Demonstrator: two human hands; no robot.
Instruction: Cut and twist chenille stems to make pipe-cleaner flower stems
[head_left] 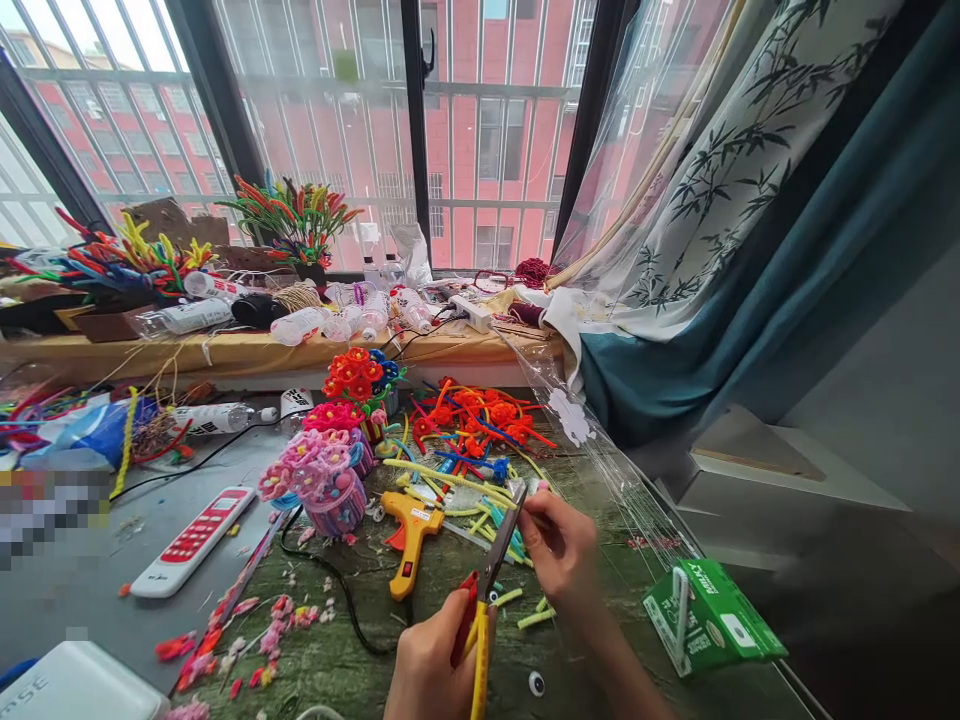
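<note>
Red-and-yellow-handled scissors are gripped in my left hand, their blades pointing up and away. My right hand is closed in a pinch beside the blade tips. A small pink bit shows at its fingertips, but what it holds is unclear. Under and around the blades lie cut pale-yellow pipe cleaner pieces. Left of the scissors lies a yellow hot glue gun. A googly eye rests near the front, to the right of the scissors' handles.
Pipe cleaner flower pots stand behind the glue gun, with orange-red pipe cleaners to their right. A white remote-like device lies left; a green milk carton sits at the right edge. Plastic bottles line the sill.
</note>
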